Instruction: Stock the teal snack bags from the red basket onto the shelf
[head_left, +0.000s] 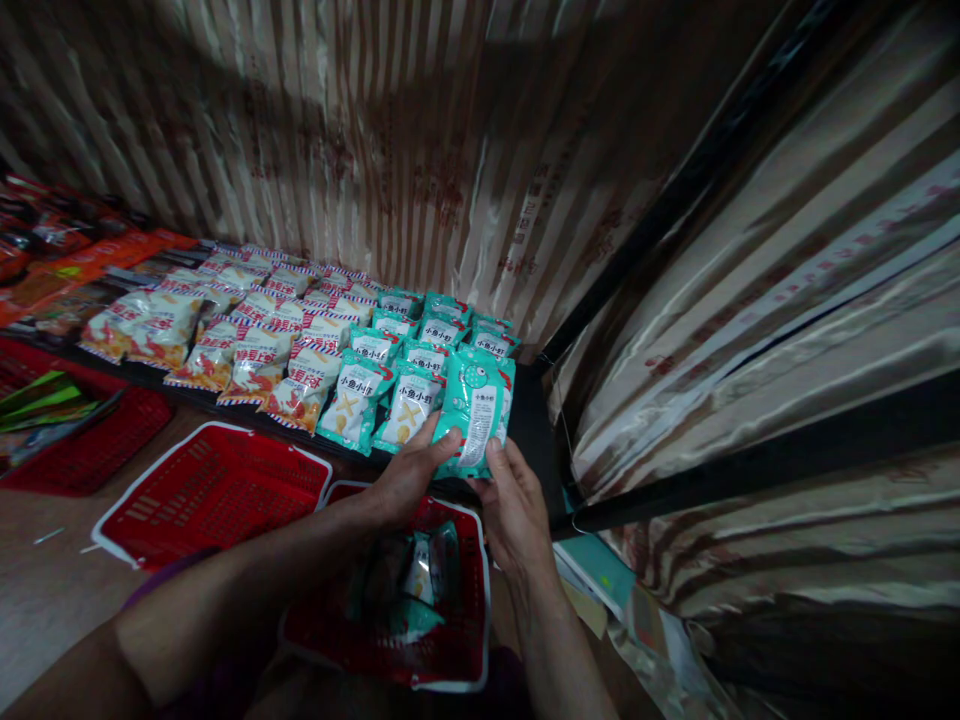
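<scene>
A teal snack packet point(475, 408) is held upright with its back label toward me, at the right end of a dark shelf point(534, 420). My left hand point(409, 470) grips its lower left edge with fingers curled. My right hand point(514, 500) pinches its lower right edge. More teal packets point(409, 385) lie in rows just left of it, and white-and-red packets point(259, 350) lie further left. Below my hands stands a red basket point(465, 640) with a few packets inside.
An upturned red basket point(210, 490) lies on the floor to the left, and another red basket point(82, 440) with green items is beyond it. Striped shiny curtains point(750, 350) hang behind and to the right. Orange packets point(97, 255) fill the shelf's far left.
</scene>
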